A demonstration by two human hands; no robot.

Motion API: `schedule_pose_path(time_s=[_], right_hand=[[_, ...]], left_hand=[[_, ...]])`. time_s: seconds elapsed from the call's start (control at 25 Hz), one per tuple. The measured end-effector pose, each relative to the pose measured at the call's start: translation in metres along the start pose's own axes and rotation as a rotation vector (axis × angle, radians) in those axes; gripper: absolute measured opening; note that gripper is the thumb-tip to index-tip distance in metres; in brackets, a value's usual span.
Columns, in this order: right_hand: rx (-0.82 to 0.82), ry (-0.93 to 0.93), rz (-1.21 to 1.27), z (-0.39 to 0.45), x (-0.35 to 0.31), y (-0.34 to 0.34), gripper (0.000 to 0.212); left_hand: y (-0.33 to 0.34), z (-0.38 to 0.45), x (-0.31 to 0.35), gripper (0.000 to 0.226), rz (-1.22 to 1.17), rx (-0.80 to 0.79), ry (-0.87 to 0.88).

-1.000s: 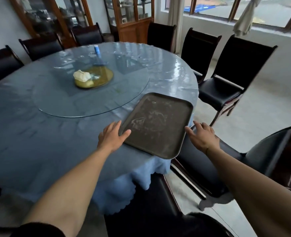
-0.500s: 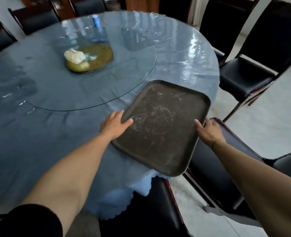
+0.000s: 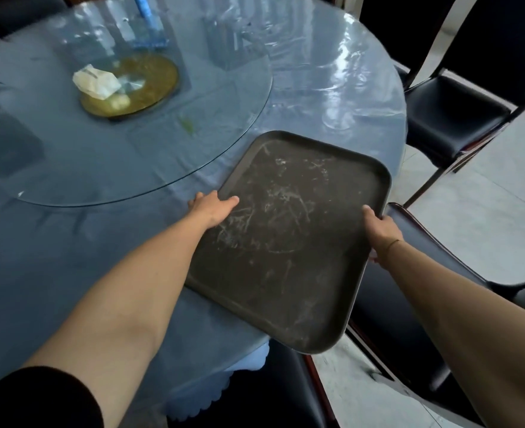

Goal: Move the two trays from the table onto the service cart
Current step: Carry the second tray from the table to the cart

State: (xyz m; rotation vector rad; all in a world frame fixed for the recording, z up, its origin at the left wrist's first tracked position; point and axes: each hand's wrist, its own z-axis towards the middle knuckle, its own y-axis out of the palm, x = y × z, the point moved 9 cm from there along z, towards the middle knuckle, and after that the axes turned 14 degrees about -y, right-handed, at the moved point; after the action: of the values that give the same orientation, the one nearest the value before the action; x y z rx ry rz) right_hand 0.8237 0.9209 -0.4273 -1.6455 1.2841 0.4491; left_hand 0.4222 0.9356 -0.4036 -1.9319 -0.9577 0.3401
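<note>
You held the scuffed dark tray (image 3: 289,242) at the near edge of the round table (image 3: 69,257), its near corner jutting past the blue tablecloth. Your L hand (image 3: 213,208) gripped the left rim, thumb on top; R hand (image 3: 380,230) clasped the right rim w/ fingers curled under.

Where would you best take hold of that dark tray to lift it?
By the raised rim on its two long sides, one hand from each side. The tray is wide, flat and overhangs the table edge; the left hand and right hand already sit there, fingers probably underneath.
</note>
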Motion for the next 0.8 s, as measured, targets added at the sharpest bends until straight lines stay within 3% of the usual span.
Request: schedule_pose_path(time_s=[0.16, 0.28, 0.52, 0.68, 0.8], right_hand=[[-0.060, 0.069, 0.216, -0.001, 0.004, 0.007, 0.072], [-0.146, 0.144, 0.335, -0.015, 0.005, 0.013, 0.069], [-0.179, 0.157, 0.369, -0.038, -0.011, -0.008, 0.061], [-0.188, 0.133, 0.346, -0.058, -0.030, -0.025, 0.062], [-0.182, 0.067, 0.344, -0.081, -0.054, -0.038, 0.058]], left_hand=[[0.007, 0.015, 0.007, 0.089, -0.133, -0.109, -0.091], [0.004, 0.015, 0.007, 0.093, -0.194, -0.085, -0.137], [0.004, -0.012, 0.000, 0.094, -0.388, -0.243, -0.157], [-0.007, -0.043, -0.008, 0.099, -0.369, -0.357, -0.203], [-0.030, -0.065, -0.020, 0.108, -0.343, -0.357, -0.221]])
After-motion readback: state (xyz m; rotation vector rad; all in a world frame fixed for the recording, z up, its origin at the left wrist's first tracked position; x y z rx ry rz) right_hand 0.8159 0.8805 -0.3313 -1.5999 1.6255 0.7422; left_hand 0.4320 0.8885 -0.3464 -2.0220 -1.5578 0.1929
